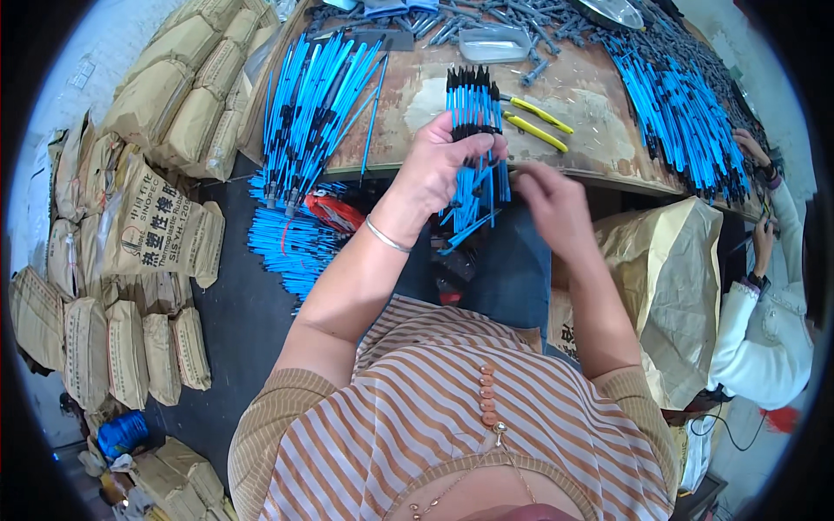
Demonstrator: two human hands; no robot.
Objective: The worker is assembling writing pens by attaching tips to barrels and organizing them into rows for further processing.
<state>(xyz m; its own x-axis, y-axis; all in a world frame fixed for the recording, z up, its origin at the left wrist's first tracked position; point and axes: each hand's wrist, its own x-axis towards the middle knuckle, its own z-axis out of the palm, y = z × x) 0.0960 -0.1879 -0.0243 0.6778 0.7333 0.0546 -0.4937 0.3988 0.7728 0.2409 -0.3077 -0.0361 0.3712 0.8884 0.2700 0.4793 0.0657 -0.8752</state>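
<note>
My left hand (443,161) is wrapped round a bundle of thin blue rods with black ends (469,91), held upright at the table's near edge. A black band seems to circle the bundle near my fingers. Below the grip, more blue rod ends hang down at mixed angles. Just right of the bundle is my right hand (549,198), its fingers curled and smeared by motion; whether it pinches anything is not visible. Behind it, yellow-handled pliers (539,126) lie on the wooden table (599,130).
Loose blue rods (317,104) lie at the table's left, above a lower heap (291,239). Another pile (682,122) covers the right. Grey plastic pieces (556,26) and a clear scoop (495,45) sit at the back. A paper sack (669,278) stands right, near another person's hands (762,239).
</note>
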